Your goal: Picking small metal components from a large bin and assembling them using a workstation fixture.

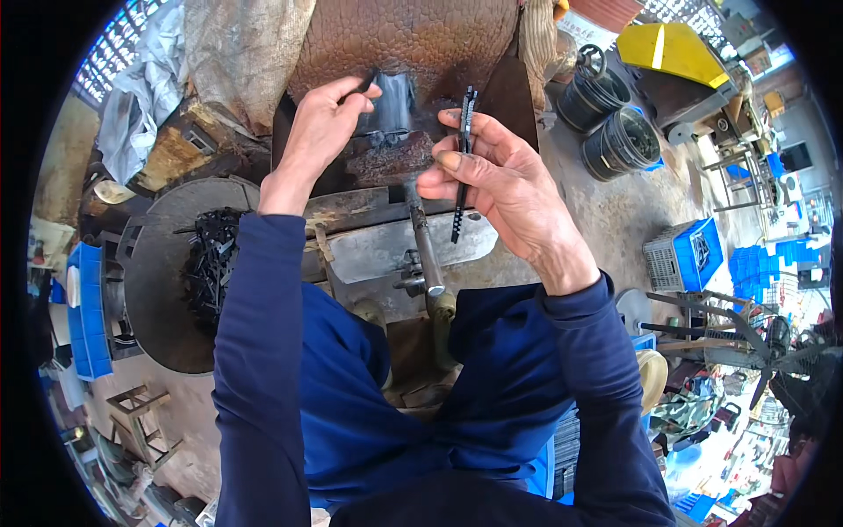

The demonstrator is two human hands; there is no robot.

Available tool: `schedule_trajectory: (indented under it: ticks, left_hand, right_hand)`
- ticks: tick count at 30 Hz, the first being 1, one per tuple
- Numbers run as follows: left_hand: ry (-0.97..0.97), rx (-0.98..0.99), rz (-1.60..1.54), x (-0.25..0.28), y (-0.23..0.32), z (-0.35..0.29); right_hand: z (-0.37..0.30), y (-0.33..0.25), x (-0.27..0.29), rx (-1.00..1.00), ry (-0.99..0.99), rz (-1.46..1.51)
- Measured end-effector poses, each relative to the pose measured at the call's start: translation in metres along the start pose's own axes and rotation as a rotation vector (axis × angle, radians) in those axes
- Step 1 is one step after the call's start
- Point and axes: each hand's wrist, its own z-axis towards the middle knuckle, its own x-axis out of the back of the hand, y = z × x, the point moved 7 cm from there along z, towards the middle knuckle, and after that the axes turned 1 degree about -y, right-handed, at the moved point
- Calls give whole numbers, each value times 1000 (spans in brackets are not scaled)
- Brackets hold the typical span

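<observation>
Pinching with both hands here: the right hand [514,180] has the black toothed strips [466,125] between thumb and fingers, near-upright, right of the grey streaked surface [395,104], and the left hand [318,127] grips a small dark piece [367,83] just beside it. If that right thumb eases off, strips could fan out and drop; left fingertips might get scraped if they slip sideways

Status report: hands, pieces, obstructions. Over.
Left hand pinching small dark piece. Right hand gripping thin black strips. No obvious obstruction seen.
</observation>
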Motion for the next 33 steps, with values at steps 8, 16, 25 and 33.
schedule_trajectory:
  ticks: [8,16,25,33]
  left_hand:
    - [-149,-41,-202,-11,96,-43]
    - [-110,-74,89,-29,93,-64]
    - [-11,68,-279,-31,68,-61]
    - [74,146,-670,-9,74,-60]
  right_hand:
    - [5,6,1,-6,83,115]
    - [13,24,-4,13,119,167]
    - [13,12,-10,44,105,190]
    - [9,6,11,40,272,301]
